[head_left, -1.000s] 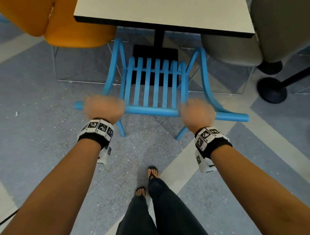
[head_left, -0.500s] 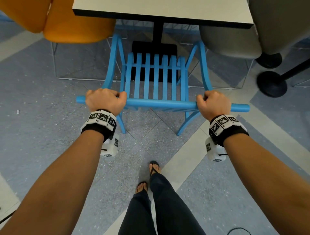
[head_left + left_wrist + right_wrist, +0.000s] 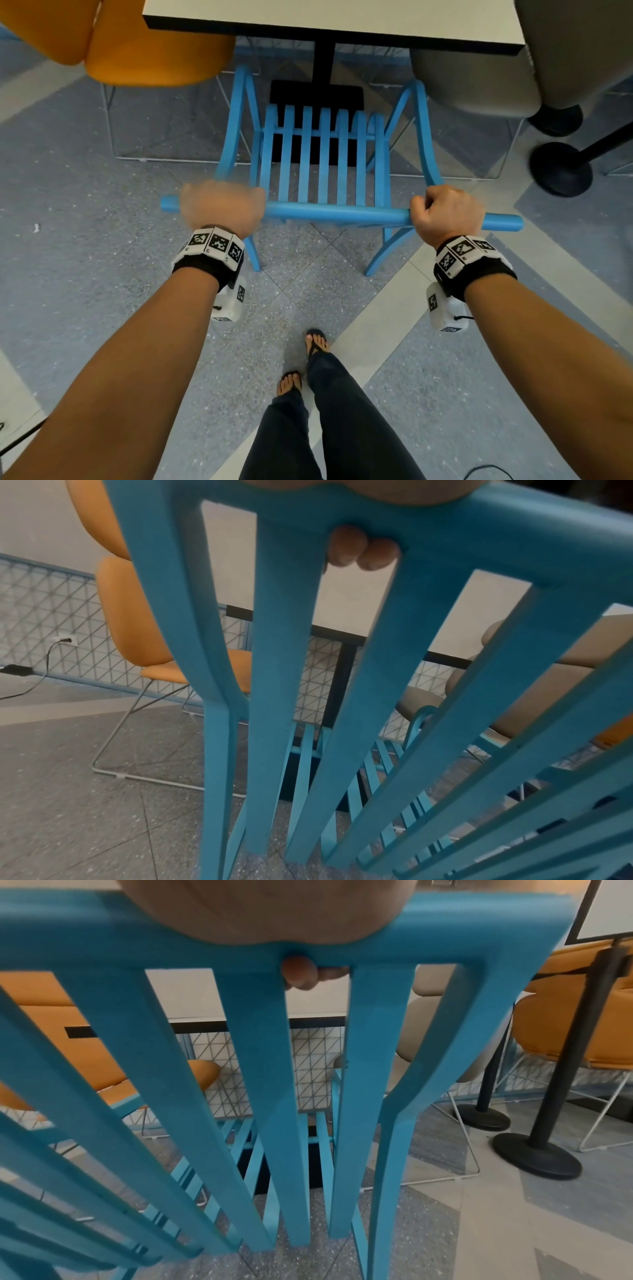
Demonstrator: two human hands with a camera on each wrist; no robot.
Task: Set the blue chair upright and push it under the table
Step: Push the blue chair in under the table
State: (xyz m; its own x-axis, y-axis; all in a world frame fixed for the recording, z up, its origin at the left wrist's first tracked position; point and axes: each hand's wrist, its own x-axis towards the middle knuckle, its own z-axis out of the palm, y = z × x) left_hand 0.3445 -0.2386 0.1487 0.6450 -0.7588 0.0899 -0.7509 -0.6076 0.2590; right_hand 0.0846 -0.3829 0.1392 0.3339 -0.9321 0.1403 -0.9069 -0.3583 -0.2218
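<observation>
The blue chair (image 3: 322, 154) stands upright on its legs, its slatted seat facing the white table (image 3: 332, 20), whose near edge lies above the seat's front. My left hand (image 3: 221, 207) grips the top rail (image 3: 337, 216) of the backrest near its left end; it is blurred in the head view. My right hand (image 3: 445, 210) grips the same rail near its right end. In the left wrist view two fingertips (image 3: 363, 550) curl under the rail (image 3: 445, 528). One fingertip (image 3: 299, 972) shows under the rail (image 3: 85, 931) in the right wrist view.
An orange chair (image 3: 137, 41) sits left of the table and a beige chair (image 3: 513, 61) right of it, both partly over the blue chair's path. The table's black post and base (image 3: 317, 96) stand ahead. Black stanchion bases (image 3: 560, 168) are at right. My feet (image 3: 308, 359) are behind the chair.
The chair has slid forward toward the table. My right hand shifted outward along the top rail toward its right end; my left hand stays near the left end, gripping throughout.
</observation>
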